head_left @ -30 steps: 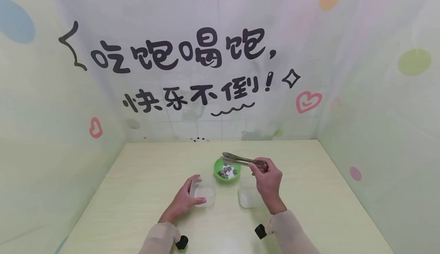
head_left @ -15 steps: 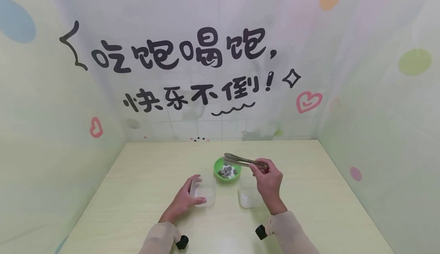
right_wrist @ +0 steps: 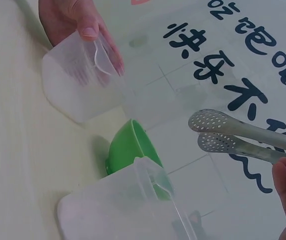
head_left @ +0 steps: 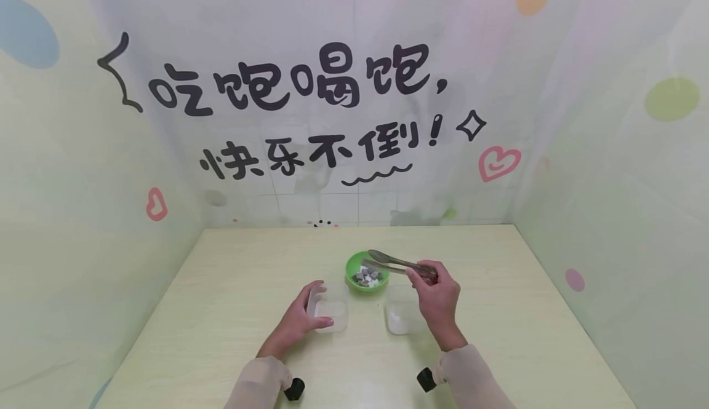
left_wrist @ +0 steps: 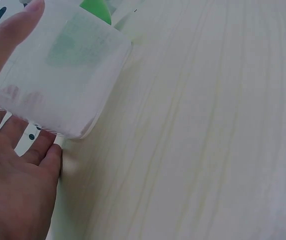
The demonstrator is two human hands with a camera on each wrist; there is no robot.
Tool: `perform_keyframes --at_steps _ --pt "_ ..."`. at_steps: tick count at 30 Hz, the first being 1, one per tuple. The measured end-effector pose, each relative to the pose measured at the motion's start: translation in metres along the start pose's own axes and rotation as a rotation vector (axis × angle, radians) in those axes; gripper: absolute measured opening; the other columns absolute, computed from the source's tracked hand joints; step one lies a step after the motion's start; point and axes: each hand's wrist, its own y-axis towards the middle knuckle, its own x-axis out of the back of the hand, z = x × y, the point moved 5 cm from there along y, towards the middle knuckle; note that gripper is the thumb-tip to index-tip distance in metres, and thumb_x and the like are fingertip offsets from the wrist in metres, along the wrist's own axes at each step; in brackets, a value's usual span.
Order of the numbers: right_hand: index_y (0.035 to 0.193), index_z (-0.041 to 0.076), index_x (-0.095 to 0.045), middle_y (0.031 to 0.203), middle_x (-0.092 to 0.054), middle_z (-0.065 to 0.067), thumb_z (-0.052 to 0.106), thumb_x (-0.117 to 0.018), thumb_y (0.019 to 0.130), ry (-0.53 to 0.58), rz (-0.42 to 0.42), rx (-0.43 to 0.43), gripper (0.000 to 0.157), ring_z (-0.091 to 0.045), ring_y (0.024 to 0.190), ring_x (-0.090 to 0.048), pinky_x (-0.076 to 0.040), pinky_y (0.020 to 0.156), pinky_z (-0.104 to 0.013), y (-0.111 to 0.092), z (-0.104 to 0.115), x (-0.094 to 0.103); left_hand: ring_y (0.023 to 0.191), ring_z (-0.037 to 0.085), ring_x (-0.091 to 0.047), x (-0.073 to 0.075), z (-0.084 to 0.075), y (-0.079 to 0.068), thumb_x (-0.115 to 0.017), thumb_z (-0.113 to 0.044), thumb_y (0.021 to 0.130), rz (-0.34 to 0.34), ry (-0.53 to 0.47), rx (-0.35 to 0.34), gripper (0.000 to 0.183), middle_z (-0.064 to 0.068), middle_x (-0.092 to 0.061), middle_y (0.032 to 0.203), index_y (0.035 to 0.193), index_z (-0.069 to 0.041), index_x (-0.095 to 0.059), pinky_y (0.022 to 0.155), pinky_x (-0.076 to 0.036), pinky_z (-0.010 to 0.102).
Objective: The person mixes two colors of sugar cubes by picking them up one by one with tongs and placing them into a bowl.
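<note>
My left hand [head_left: 299, 317] holds a translucent plastic container [head_left: 331, 318] by its left side, thumb at the near rim and fingers around the far side. In the right wrist view this container [right_wrist: 78, 82] looks see-through, with the fingers showing behind its wall. My right hand [head_left: 439, 292] grips metal tongs [head_left: 407, 264], whose perforated tips [right_wrist: 210, 122] lie close together with nothing seen between them. They hover over a green bowl [head_left: 350, 273] holding several small grey and white cubes [head_left: 368, 275]. The cubes are hidden in both wrist views.
A second translucent container [head_left: 400, 318] stands on the light wooden table [head_left: 249, 273], just left of my right wrist and in front of the bowl; some white shows at its bottom. A printed curtain [head_left: 288, 21] with black lettering closes off the back and sides.
My right hand and the tongs have shifted slightly right and toward me, the tips moving to the right over the bowl. The left hand keeps its hold on the container.
</note>
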Motion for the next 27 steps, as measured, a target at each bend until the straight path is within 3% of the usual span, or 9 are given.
perform_keyframes --at_steps 15,25,27 --pt "0.093 -0.004 -0.066 0.079 -0.071 -0.016 -0.001 -0.081 0.075 -0.062 -0.033 0.001 0.024 0.001 0.066 -0.064 -0.053 0.056 -0.016 -0.004 -0.019 0.019 0.137 0.034 -0.034 0.0 -0.003 0.0 -0.09 -0.018 0.068 0.007 0.001 -0.009 0.093 0.008 -0.049 0.141 0.146 -0.018 -0.039 0.111 -0.025 0.057" --pt "0.091 -0.004 -0.066 0.079 -0.071 -0.015 -0.001 -0.083 0.073 -0.114 -0.067 0.003 0.024 0.004 0.067 -0.063 -0.051 0.057 -0.012 -0.003 -0.028 0.03 0.137 0.035 -0.034 0.0 -0.001 0.0 -0.089 -0.019 0.068 0.008 -0.004 -0.006 0.093 0.008 -0.048 0.142 0.147 -0.017 -0.038 0.11 -0.026 0.057" --pt "0.091 -0.006 -0.065 0.079 -0.071 -0.017 -0.003 -0.082 0.073 -0.13 -0.067 0.003 0.024 -0.002 0.068 -0.065 -0.051 0.058 -0.011 -0.003 -0.018 0.031 0.137 0.035 -0.034 0.001 -0.001 0.0 -0.089 -0.019 0.068 0.005 -0.007 -0.005 0.093 0.008 -0.049 0.142 0.146 -0.018 -0.039 0.11 -0.026 0.057"
